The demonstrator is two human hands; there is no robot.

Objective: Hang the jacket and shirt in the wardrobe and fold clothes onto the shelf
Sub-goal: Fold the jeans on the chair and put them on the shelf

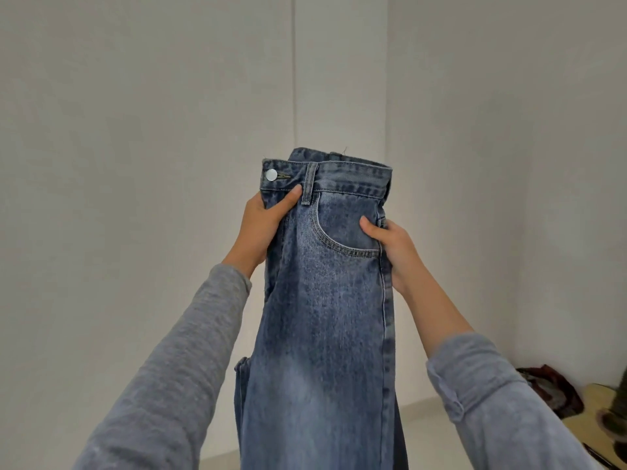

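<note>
- Jeans point(325, 300): blue washed denim, folded in half lengthwise, held upright in mid-air at the centre of the scene.
- Waistband uppermost, with a silver button at its left end, a belt loop and a curved pocket opening to the right.
- Legs hang down past the bottom edge.
- Left hand point(261, 228) grips the left edge and right hand point(393, 252) the right edge, below the waistband.

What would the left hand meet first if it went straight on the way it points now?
Probably the white wall. The left hand, gripping the jeans near the waistband, points up and away; nothing else shows in that line, though how far the wall stands is unclear.
</note>
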